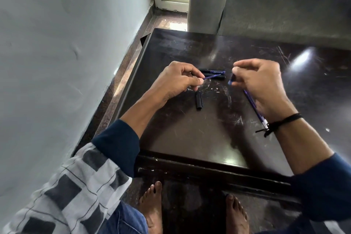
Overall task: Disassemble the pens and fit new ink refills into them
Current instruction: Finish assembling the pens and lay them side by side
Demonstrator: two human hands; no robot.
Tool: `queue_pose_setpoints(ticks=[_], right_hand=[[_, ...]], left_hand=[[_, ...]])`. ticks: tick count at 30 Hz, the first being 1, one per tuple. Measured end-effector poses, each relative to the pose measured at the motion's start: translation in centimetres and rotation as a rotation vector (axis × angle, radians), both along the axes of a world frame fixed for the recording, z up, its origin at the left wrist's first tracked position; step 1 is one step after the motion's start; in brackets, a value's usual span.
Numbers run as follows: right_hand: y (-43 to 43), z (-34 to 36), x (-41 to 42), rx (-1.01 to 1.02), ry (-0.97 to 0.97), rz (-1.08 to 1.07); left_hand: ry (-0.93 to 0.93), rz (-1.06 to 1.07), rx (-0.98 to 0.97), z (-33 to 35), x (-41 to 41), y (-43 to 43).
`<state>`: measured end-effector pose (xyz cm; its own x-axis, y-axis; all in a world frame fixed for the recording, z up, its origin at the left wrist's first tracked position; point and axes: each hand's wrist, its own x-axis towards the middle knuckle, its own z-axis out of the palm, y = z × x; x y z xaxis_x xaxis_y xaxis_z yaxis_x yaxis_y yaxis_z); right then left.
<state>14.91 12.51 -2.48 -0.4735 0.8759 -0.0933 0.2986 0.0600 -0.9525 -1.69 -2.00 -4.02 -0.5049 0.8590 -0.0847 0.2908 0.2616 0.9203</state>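
Note:
My left hand [176, 80] pinches a thin purple ink refill [211, 76] by its near end; the refill points right, over the table. My right hand [260, 83] is blurred and holds a small blue pen piece [230, 80] at its fingertips. A purple pen barrel [253, 105] runs from under that hand to the wrist; whether it is held or lies on the table I cannot tell. Two dark pens [214, 72] lie side by side beyond the hands. A black pen cap [198, 100] lies on the table between my hands.
The dark scratched table [190, 135] has its near edge by my bare feet [152, 205]. A pale wall stands to the left, a grey sofa [284, 5] behind the table, and a glass door at the far back.

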Motion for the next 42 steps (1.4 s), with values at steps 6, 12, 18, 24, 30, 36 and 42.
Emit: queue_pose_setpoints(ticks=[6, 12, 18, 24, 30, 36, 42], right_hand=[[-0.8, -0.1, -0.7, -0.385, 0.34, -0.12], [-1.6, -0.4, -1.1, -0.406, 0.386, -0.169], [-1.9, -0.6, -1.2, -0.445, 0.428, -0.213], [-2.4, -0.8, -1.6, -0.544, 0.454, -0.204], [-2.3, -0.8, -1.4, -0.559, 0.467, -0.198], [-2.5, -0.6, -1.4, -0.524, 0.478, -0.239], [-2.8, -0.6, -1.4, -0.521, 0.466, -0.201]], left_hand=[[-0.007, -0.032, 0.003, 0.0, 0.3, 0.0], [-0.002, -0.034, 0.002, 0.1, 0.3, 0.0], [-0.013, -0.03, 0.003, 0.1, 0.3, 0.0], [-0.004, -0.036, -0.007, 0.1, 0.1, 0.0], [0.013, -0.057, -0.021, 0.1, 0.2, 0.0], [0.021, -0.06, -0.021, 0.1, 0.1, 0.1], [0.025, -0.065, -0.028, 0.0, 0.1, 0.1]])
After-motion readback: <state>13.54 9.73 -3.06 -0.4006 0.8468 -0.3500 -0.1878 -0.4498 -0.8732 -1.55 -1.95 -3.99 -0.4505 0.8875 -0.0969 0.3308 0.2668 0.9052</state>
